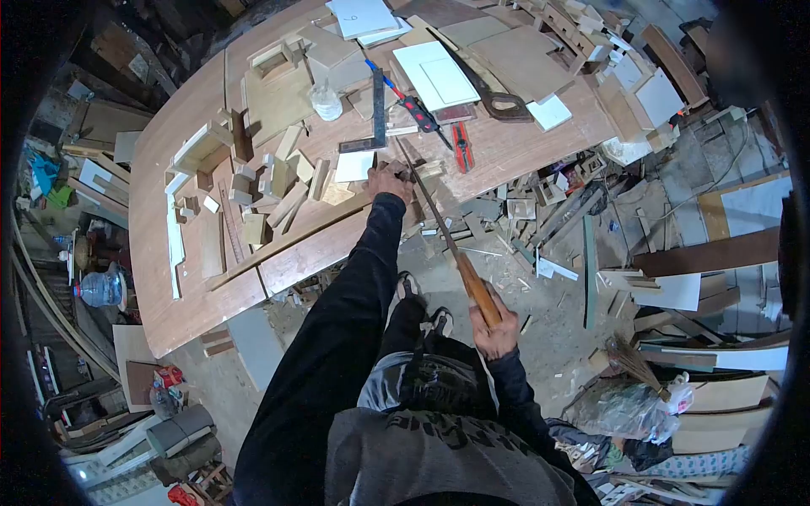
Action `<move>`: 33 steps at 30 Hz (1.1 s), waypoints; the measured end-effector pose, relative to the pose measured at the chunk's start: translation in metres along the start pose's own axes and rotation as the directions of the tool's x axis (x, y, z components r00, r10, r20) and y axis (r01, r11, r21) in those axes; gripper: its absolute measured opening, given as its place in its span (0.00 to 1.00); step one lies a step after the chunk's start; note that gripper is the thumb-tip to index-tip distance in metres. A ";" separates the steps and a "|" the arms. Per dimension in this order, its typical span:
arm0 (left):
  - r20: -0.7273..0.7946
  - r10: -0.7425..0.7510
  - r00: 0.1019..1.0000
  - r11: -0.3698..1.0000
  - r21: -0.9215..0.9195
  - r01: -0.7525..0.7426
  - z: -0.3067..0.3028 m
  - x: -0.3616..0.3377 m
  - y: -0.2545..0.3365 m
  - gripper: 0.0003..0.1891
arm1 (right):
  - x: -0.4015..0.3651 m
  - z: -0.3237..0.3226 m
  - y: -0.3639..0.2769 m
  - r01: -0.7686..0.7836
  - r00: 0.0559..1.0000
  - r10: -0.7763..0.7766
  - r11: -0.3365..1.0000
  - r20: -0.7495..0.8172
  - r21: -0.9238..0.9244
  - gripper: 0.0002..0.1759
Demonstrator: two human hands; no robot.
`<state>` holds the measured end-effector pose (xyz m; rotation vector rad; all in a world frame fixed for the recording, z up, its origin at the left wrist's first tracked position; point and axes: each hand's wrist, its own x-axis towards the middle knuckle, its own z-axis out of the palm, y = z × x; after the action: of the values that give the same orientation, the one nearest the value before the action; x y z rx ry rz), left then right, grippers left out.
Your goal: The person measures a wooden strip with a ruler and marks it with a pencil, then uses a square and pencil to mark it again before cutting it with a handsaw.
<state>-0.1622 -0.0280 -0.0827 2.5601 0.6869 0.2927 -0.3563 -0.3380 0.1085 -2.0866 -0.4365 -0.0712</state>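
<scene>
My right hand [496, 327] is wrapped round the wooden handle of a handsaw [477, 291]. Its long narrow blade is seen nearly edge-on and slants up and left to the table edge. There my left hand [391, 182] presses with bent fingers on a piece of wood [425, 170], close beside the blade tip. The fingers partly hide that piece. A white panel [355, 166] lies just left of the left hand. Above it is a dark try square [378, 114]. Red pliers [462, 148] and a red and black screwdriver [418, 114] lie to the right.
A second handsaw [498, 103] rests among boards and white panels farther back on the table [321, 244]. Small wood blocks [287, 177] and a clear jar [326, 103] stand on the left. Offcuts [521, 209] litter the floor, and a water bottle [101, 288] is far left.
</scene>
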 end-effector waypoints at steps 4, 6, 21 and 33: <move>-0.116 0.191 0.975 0.980 0.077 -0.183 0.068 0.025 -0.052 0.16 | 0.015 0.001 -0.008 -0.259 0.960 0.242 0.959 0.141 0.117 0.23; -0.116 0.144 0.983 0.988 -0.038 -0.149 0.051 0.017 -0.039 0.16 | -0.005 -0.003 0.000 -0.089 0.993 0.088 0.996 0.078 0.004 0.22; -0.156 0.251 0.955 0.968 0.060 -0.245 -0.064 -0.060 0.033 0.29 | 0.021 0.021 -0.014 -0.229 0.970 0.216 0.965 0.110 0.128 0.23; -0.111 0.138 0.984 0.986 -0.081 -0.148 -0.052 -0.065 0.021 0.28 | 0.006 -0.012 -0.009 -0.228 0.963 0.256 0.940 -0.084 0.254 0.22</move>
<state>-0.2252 -0.0578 -0.0321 2.5270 0.5151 0.4977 -0.3526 -0.3421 0.1230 -1.8677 -0.1077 0.0065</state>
